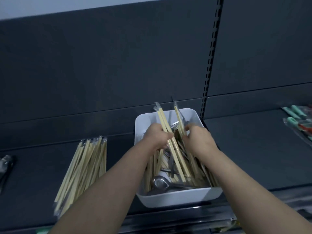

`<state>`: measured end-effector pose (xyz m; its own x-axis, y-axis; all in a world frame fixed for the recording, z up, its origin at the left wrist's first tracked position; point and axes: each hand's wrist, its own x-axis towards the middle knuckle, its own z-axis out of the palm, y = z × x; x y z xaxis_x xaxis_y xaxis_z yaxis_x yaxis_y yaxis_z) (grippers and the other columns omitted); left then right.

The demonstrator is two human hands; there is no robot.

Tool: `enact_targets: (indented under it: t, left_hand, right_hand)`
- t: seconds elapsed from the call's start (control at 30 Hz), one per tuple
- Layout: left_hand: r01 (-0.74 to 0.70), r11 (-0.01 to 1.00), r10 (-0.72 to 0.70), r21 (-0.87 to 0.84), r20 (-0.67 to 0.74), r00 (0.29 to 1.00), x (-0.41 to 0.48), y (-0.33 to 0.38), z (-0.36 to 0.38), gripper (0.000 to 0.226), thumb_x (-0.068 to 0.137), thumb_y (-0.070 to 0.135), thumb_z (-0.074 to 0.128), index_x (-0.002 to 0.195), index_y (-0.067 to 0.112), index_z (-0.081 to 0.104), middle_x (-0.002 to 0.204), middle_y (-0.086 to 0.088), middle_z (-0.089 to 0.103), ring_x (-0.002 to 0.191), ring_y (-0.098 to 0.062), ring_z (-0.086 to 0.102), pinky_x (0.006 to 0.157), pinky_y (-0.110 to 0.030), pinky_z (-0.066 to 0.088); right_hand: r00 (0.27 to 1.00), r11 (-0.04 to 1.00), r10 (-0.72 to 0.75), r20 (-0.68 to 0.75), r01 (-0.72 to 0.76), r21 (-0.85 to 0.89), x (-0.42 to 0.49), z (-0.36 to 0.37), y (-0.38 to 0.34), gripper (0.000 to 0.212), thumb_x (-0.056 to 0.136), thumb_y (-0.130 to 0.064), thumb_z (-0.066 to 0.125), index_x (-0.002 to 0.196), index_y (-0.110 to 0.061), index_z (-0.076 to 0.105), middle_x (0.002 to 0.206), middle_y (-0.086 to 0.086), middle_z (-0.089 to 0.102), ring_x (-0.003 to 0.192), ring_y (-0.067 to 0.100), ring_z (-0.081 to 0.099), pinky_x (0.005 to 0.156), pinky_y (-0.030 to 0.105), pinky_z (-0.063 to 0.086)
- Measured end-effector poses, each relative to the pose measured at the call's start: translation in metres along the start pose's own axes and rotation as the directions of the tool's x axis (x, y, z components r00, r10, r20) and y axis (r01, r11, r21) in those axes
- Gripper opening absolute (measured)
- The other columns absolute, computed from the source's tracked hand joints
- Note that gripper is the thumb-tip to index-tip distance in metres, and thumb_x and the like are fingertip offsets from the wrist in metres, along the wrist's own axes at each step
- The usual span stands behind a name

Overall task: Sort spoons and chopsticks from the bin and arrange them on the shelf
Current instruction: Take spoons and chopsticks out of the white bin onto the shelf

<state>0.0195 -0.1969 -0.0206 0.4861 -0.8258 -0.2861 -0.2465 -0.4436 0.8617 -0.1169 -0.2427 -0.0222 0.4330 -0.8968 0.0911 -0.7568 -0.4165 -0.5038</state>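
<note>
Far left on the dark shelf (244,149) there's something shiny, too blurry to call. Next to it the sorted pile of wrapped chopsticks (82,169) lies fanned out. Then the white bin (168,198), with chopstick packs and a metal spoon (159,183) tangled inside. The left hand (157,138) has its fingers curled round a wrapped chopstick pair (170,144) poking up out of the bin. The right hand (200,140) pinches a second pair (179,119) just beside it. They're probably light and stiff with slippery sleeves, so I'd grip mid-length. Off right, teal-handled packaged items (297,115). Behind it all, a dark back panel with a slotted upright (212,56), and it's pretty dim.
</note>
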Motion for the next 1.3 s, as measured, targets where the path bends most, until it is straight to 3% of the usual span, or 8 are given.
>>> enact_targets:
  t: [0.17,0.27,0.53,0.7,0.77,0.87,0.97,1.3]
  left_hand:
    - [-0.146,0.953,0.061,-0.265,-0.307,0.95,-0.001,0.006,-0.046,0.012,0.098,0.016,0.053,0.094,0.007,0.058,0.073,-0.006,0.056,0.06,-0.017,0.054,0.055,-0.028,0.047]
    - [-0.126,0.946,0.016,-0.297,-0.347,0.938,-0.006,-0.003,-0.094,0.014,0.099,0.013,0.051,0.088,0.007,0.058,0.072,-0.008,0.054,0.06,-0.018,0.052,0.051,-0.026,0.044]
    - [0.241,0.969,-0.247,-0.056,-0.265,0.932,-0.027,-0.105,-0.193,0.008,0.093,0.013,0.056,0.091,0.008,0.062,0.07,-0.009,0.058,0.053,-0.017,0.051,0.049,-0.024,0.042]
    - [0.226,0.954,-0.184,0.197,-0.212,0.96,-0.035,-0.151,-0.22,0.01,0.091,0.018,0.06,0.096,0.012,0.066,0.093,-0.006,0.067,0.087,-0.024,0.066,0.079,-0.036,0.057]
    - [0.221,0.908,-0.123,0.356,-0.278,0.953,-0.034,-0.156,-0.225,0.018,0.09,0.024,0.062,0.103,0.012,0.066,0.098,-0.002,0.066,0.087,-0.02,0.064,0.078,-0.032,0.055]
    - [0.178,0.85,0.03,0.495,-0.384,0.923,-0.028,-0.154,-0.225,0.041,0.091,0.026,0.062,0.128,0.013,0.053,0.12,-0.004,0.059,0.104,-0.022,0.06,0.081,-0.032,0.05]
    - [0.037,0.877,0.151,0.479,-0.349,0.925,-0.02,-0.135,-0.212,0.029,0.09,0.019,0.056,0.119,0.02,0.06,0.117,0.0,0.063,0.106,-0.02,0.059,0.084,-0.031,0.05]
    - [-0.283,0.842,0.374,0.459,-0.119,0.92,-0.003,-0.041,-0.098,0.028,0.088,0.016,0.049,0.103,0.028,0.069,0.108,0.008,0.069,0.099,-0.018,0.063,0.083,-0.03,0.053]
  right_hand:
    - [0.993,0.992,-0.106,-0.057,0.109,0.058,0.008,0.002,-0.047,0.028,0.092,-0.024,0.054,0.12,-0.018,0.056,0.1,0.005,0.072,0.102,0.027,0.063,0.073,0.031,0.044]
    - [0.984,0.969,-0.17,-0.054,0.177,0.171,0.009,0.014,-0.088,0.03,0.092,-0.027,0.058,0.121,-0.019,0.055,0.096,0.003,0.072,0.1,0.025,0.062,0.073,0.029,0.043]
    - [0.945,0.967,-0.241,0.221,0.215,0.135,-0.014,0.1,-0.176,0.02,0.089,-0.024,0.062,0.106,-0.012,0.059,0.102,0.008,0.066,0.096,0.029,0.061,0.07,0.028,0.043]
    - [0.921,0.984,-0.163,0.355,0.176,-0.003,-0.02,0.143,-0.194,0.018,0.091,-0.028,0.058,0.091,-0.011,0.053,0.104,0.015,0.064,0.095,0.033,0.062,0.067,0.028,0.04]
    - [0.905,0.983,-0.14,0.401,0.176,-0.054,-0.022,0.151,-0.199,0.02,0.093,-0.029,0.053,0.094,-0.009,0.057,0.105,0.013,0.065,0.093,0.031,0.063,0.067,0.027,0.042]
    - [0.932,0.944,-0.185,0.313,0.257,-0.206,-0.026,0.146,-0.2,0.022,0.093,-0.026,0.051,0.106,-0.015,0.065,0.108,0.008,0.065,0.103,0.028,0.059,0.072,0.028,0.041]
    - [0.944,0.862,-0.307,0.12,0.329,-0.387,-0.027,0.125,-0.192,0.021,0.09,-0.018,0.051,0.105,-0.019,0.065,0.106,0.002,0.065,0.11,0.025,0.049,0.072,0.03,0.032]
    - [0.987,0.886,-0.116,-0.115,0.05,-0.462,-0.027,0.042,-0.082,0.026,0.084,-0.016,0.052,0.104,-0.025,0.067,0.107,-0.002,0.065,0.111,0.025,0.052,0.085,0.035,0.041]
